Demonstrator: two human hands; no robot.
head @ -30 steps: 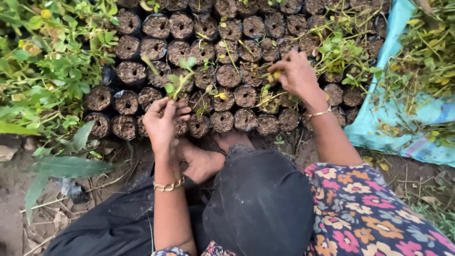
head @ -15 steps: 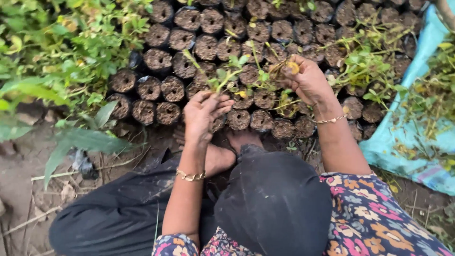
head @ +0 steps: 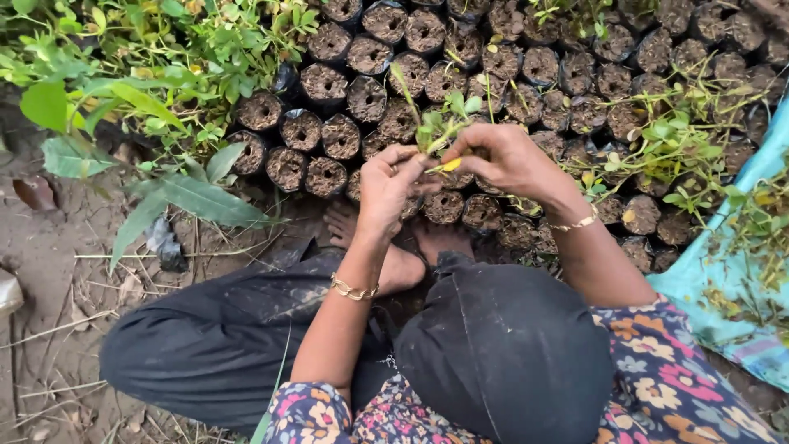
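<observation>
Rows of soil-filled black nursery bags are standing on bare earth beside a blue tarp. I am seeing both hands meeting over the bags' near edge: my left hand and right hand are pinching a small green cutting between fingertips.

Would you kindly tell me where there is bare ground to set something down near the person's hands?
Bare soil lies at the left, between the leafy plants and the black-clad knee. Ahead it is crowded: soil-filled bags stand packed together, cuttings lie across those at the right, and both hands, left and right, meet over the nearest row.
</observation>
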